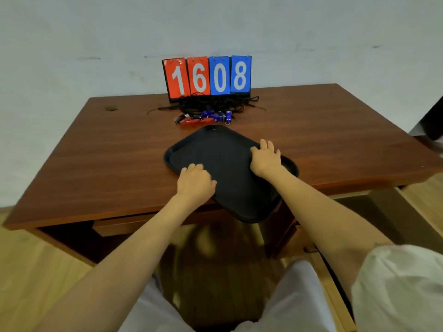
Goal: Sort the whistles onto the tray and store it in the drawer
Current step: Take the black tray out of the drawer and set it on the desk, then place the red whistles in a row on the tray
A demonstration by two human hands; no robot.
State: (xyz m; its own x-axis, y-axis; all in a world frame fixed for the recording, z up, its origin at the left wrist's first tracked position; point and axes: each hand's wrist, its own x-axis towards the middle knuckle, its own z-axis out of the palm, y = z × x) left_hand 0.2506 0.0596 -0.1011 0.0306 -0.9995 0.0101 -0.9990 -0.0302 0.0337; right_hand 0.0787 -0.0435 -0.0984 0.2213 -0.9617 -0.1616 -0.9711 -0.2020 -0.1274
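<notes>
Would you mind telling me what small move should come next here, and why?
Probably slide the black tray farther onto the table: the left hand and right hand are on its rims, its near corner overhangs the edge, and the whistles lie just beyond it.

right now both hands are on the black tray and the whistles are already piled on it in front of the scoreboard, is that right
Not quite. The head view shows the black tray bare. The whistles lie on the table just beyond its far edge, in front of the scoreboard. The left hand and the right hand are indeed both on the tray.
</notes>
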